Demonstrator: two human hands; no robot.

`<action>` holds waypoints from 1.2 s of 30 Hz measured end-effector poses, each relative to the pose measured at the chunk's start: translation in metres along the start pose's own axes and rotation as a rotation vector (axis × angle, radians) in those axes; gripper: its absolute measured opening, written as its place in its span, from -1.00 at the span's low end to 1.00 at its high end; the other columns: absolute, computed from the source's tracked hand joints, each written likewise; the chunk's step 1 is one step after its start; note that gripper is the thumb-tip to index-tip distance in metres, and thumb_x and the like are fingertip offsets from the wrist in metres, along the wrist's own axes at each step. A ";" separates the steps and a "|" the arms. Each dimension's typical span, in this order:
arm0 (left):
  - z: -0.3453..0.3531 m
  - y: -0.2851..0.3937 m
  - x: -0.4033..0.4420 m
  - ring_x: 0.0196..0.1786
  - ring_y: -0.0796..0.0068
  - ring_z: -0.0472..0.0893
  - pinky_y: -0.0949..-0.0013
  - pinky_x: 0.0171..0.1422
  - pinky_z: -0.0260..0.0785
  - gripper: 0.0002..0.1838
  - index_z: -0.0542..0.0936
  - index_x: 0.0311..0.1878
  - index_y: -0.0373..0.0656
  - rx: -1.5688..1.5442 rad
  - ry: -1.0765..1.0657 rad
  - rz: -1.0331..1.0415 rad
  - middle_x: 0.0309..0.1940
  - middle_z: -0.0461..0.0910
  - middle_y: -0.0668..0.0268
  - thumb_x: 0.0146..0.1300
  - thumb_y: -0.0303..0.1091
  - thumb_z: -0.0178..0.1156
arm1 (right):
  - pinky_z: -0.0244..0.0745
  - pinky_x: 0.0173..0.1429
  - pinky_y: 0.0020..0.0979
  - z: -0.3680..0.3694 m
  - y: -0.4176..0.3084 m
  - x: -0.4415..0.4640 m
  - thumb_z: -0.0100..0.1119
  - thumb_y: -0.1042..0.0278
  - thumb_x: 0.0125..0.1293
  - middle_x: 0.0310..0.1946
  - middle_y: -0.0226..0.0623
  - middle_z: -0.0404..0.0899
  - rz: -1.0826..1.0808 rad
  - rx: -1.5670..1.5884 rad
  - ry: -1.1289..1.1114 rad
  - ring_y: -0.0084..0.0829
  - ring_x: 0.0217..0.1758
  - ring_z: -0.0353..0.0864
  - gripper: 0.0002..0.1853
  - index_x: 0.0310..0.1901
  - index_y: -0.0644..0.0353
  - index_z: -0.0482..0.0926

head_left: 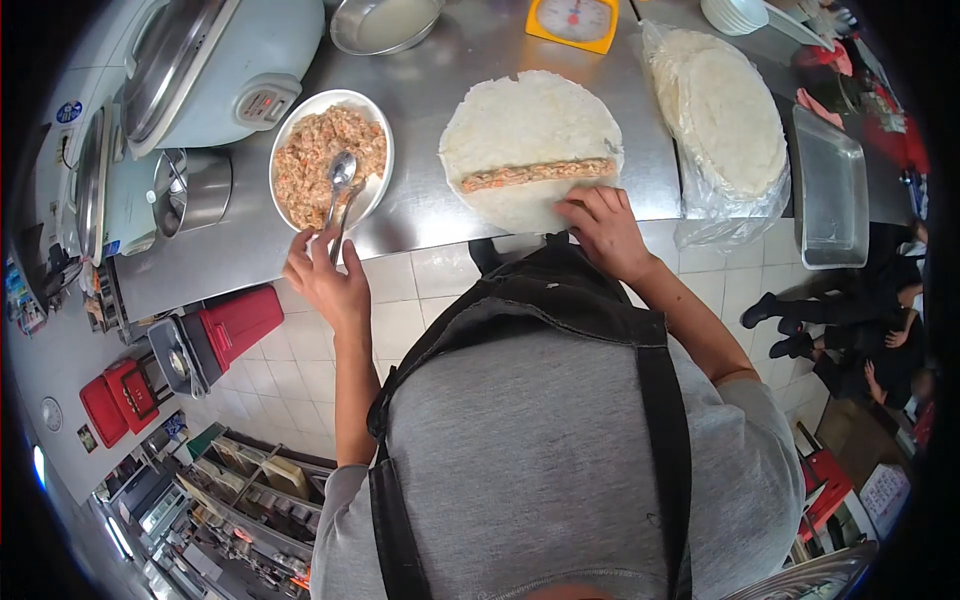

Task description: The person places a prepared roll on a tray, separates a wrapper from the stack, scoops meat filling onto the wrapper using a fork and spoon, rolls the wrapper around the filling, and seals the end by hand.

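A round white wrapper (530,120) lies on the steel table with a long strip of orange-brown filling (540,174) across its lower part. My right hand (603,227) touches the wrapper's near right edge, its fingers bent together; whether they pinch the edge is hard to make out. My left hand (328,277) is at the near rim of a white bowl (386,190) of minced filling, its fingers around the handles of metal spoons (342,172) resting in the bowl. A stack of wrappers (725,110) lies on clear plastic at the right.
A yellow scale (572,22) and a metal bowl (385,22) stand at the table's back. A large cooker (235,80) is at the left, an empty metal tray (832,190) at the right. People in dark clothes (860,325) are at the far right.
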State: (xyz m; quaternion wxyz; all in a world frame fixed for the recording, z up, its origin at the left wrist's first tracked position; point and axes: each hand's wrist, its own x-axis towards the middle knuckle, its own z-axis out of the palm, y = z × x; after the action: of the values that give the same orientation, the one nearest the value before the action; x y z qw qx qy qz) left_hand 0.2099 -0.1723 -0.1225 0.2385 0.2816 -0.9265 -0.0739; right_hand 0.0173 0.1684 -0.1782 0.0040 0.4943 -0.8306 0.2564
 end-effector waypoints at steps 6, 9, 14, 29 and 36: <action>0.026 0.075 0.004 0.35 0.07 0.45 0.00 0.45 0.15 -0.39 0.69 0.13 0.04 -0.347 -0.271 0.440 0.24 0.55 0.24 -0.07 -0.21 0.64 | 0.30 0.13 -0.21 -0.004 0.009 0.006 0.45 0.41 0.14 -0.09 -0.46 0.60 -0.035 0.153 0.033 -0.28 0.05 0.51 -0.75 -0.14 0.01 0.67; 0.055 0.109 -0.004 0.42 0.06 0.40 -0.02 0.48 0.16 -0.29 0.67 0.17 0.12 -0.417 -0.428 0.551 0.34 0.50 0.33 -0.17 -0.21 0.65 | 0.29 0.11 -0.20 -0.003 0.014 0.014 0.41 0.39 0.19 -0.13 -0.48 0.60 -0.019 0.191 0.105 -0.27 0.03 0.50 -0.84 -0.22 0.01 0.63; 0.103 0.105 -0.004 0.40 0.11 0.47 0.01 0.45 0.23 -0.58 0.68 -0.09 0.01 -0.515 -0.203 0.492 0.28 0.61 0.37 -0.08 -0.48 0.51 | 0.30 0.18 -0.17 -0.003 0.013 0.029 0.41 0.40 0.14 -0.06 -0.43 0.61 -0.073 0.212 0.207 -0.23 0.06 0.49 -0.77 -0.17 0.05 0.60; 0.112 0.104 0.023 0.00 0.23 0.65 0.23 0.17 0.43 -0.86 0.77 -0.17 -0.15 -0.806 -0.344 0.131 -0.05 0.74 0.25 0.23 -0.36 0.46 | 0.44 0.16 -0.18 0.004 0.045 0.045 0.35 0.58 0.14 -0.09 -0.28 0.72 0.021 0.300 0.212 -0.16 0.03 0.64 -0.76 -0.13 0.16 0.65; 0.139 0.112 0.052 -0.10 0.25 0.57 0.19 0.14 0.37 -0.83 0.77 -0.27 -0.07 -0.674 -0.355 -0.042 -0.30 0.71 0.29 0.13 -0.25 0.52 | 0.40 0.14 -0.16 0.003 0.063 0.068 0.47 0.20 0.24 -0.24 -0.21 0.72 0.330 0.154 0.247 -0.13 -0.03 0.59 -0.76 -0.19 0.18 0.77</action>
State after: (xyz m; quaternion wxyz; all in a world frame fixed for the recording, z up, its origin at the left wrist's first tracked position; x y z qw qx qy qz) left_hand 0.0504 -0.1076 -0.1931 0.1518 0.1894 -0.8711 -0.4269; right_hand -0.0688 0.1360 -0.1896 0.0262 0.3151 -0.8715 0.3747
